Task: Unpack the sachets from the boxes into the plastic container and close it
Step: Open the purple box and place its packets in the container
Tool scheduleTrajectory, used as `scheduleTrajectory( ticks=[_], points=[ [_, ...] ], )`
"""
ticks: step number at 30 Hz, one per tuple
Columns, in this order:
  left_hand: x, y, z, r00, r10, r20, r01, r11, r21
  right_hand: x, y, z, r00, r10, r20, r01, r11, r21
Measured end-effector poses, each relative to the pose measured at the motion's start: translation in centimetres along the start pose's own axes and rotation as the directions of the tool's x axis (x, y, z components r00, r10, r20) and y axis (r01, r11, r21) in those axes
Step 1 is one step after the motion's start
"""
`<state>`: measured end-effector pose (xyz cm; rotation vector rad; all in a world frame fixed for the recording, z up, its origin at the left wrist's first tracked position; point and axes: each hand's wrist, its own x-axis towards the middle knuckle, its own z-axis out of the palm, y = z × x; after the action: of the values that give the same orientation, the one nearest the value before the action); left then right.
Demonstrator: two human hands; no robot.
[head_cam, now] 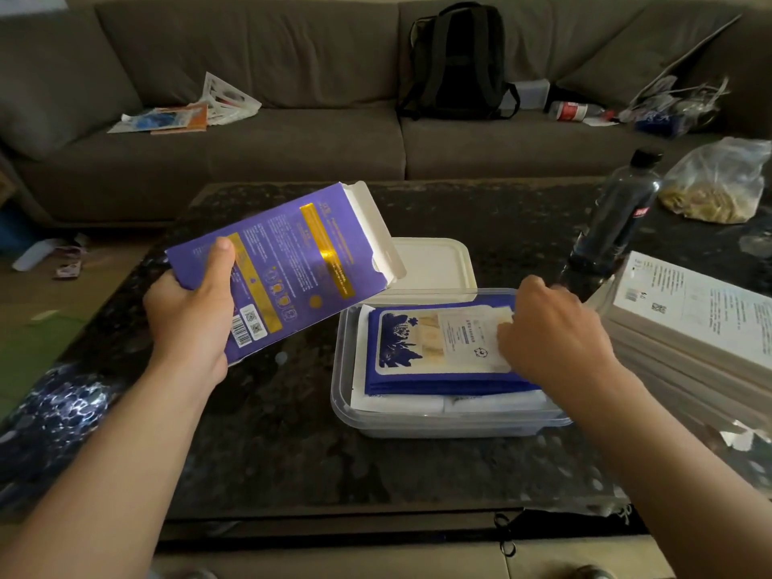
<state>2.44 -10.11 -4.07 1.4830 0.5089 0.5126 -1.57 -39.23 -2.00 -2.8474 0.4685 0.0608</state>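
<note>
dim indoor light | glare on table (292,432) | wide-angle edge bending | slight softness

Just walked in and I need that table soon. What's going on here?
A person is unpacking. The left hand grips a purple cardboard box with gold print, its open end tilted toward a clear plastic container on the dark table. The right hand rests its fingers on the blue-and-white sachets stacked inside it. The container is still open: its white lid lies just behind. A stack of white boxes waits at the right.
</note>
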Motion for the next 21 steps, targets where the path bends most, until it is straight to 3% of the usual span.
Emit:
scheduleTrajectory(
  ticks=[2,4,7,10,21],
  points=[
    [0.0,-0.1,0.2,1.000,-0.001,0.020,0.001,1.000,-0.004,-0.8,-0.9,0.1,0.988,-0.094,-0.122,0.079,0.989,-0.123],
    [0.0,-0.2,0.3,0.999,-0.014,0.041,0.014,1.000,-0.005,-0.9,-1.6,0.6,0.957,-0.237,-0.166,0.219,0.969,-0.117],
    [-0.2,-0.3,0.6,0.998,-0.042,0.056,0.041,0.999,0.013,-0.2,-2.5,2.0,0.907,-0.422,0.004,0.421,0.905,-0.058],
    [-0.5,-0.5,0.9,0.996,-0.065,0.063,0.063,0.997,0.033,0.3,-2.7,3.4,0.866,-0.480,0.140,0.489,0.871,-0.042],
    [-0.7,-1.2,1.8,0.981,-0.106,0.163,0.095,0.993,0.076,1.0,-2.0,5.5,0.807,-0.544,0.231,0.567,0.822,-0.047]
  ],
)
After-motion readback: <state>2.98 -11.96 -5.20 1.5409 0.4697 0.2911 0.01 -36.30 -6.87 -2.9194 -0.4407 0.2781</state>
